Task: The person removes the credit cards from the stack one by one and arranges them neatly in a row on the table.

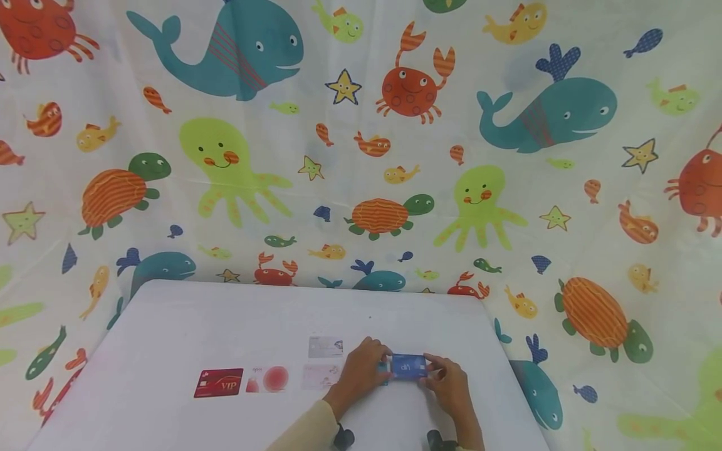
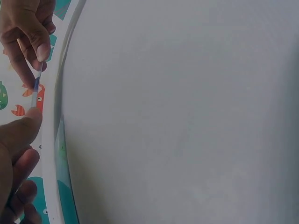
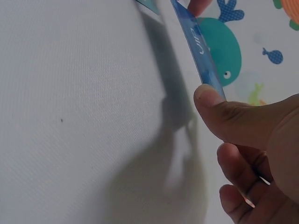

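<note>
1. Patterned cloth (image 1: 417,181): hangs beyond both hands.
2. White table (image 1: 254,326): beneath both hands.
3. Left hand (image 1: 363,368): thumb and fingers closed in a pinch on one end of the blue card (image 1: 408,366).
4. Right hand (image 1: 451,382): pinches the opposite end, thumb nearest the person.
5. Blue card: between the hands, raised off the table, "VIP" inverted to the person.
6. Teal card (image 1: 383,374): at the left hand's fingertips, mostly hidden.
7. Finding: apparently a positioning step; next move likely calls for level lowering and even release, clear of the teal card.
</note>
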Demonstrator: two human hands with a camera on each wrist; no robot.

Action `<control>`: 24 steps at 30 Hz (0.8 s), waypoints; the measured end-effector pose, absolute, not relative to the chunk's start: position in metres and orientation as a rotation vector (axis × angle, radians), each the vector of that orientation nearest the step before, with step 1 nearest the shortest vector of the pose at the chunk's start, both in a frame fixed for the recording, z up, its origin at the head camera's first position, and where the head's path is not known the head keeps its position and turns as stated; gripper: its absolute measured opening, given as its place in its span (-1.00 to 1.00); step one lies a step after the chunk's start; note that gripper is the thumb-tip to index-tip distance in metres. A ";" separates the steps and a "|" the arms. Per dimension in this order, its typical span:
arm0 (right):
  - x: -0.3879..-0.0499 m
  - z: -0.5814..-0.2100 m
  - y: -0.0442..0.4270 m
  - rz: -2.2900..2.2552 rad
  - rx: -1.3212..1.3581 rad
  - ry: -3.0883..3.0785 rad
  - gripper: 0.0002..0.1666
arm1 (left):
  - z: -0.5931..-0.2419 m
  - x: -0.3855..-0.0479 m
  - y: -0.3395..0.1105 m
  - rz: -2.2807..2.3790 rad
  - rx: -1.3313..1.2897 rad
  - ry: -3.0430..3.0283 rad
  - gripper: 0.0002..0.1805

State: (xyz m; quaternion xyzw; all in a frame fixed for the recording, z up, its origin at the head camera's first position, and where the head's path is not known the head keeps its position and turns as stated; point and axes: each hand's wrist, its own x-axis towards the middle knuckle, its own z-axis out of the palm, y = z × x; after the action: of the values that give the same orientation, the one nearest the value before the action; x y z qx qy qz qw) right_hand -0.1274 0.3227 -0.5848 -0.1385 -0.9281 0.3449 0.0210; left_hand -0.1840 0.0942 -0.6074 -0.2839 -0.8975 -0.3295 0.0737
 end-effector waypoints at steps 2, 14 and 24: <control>-0.127 -0.584 0.323 1.077 -0.432 -2.879 -0.37 | -0.607 -0.184 0.095 -0.983 -0.850 -2.690 -0.55; -0.127 -0.586 0.327 1.010 -0.421 -2.929 -0.35 | -0.610 -0.183 0.101 -0.991 -0.846 -2.709 -0.56; -0.127 -0.591 0.329 1.003 -0.434 -2.923 -0.36 | -0.613 -0.183 0.105 -0.919 -0.868 -2.672 -0.55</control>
State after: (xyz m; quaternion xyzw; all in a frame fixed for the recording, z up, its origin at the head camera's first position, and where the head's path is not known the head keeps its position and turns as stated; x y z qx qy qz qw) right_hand -0.1265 0.3291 -0.5906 -0.1392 -0.9366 0.3214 0.0103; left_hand -0.1827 0.1050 -0.6128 -0.2925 -0.9001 -0.3095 0.0924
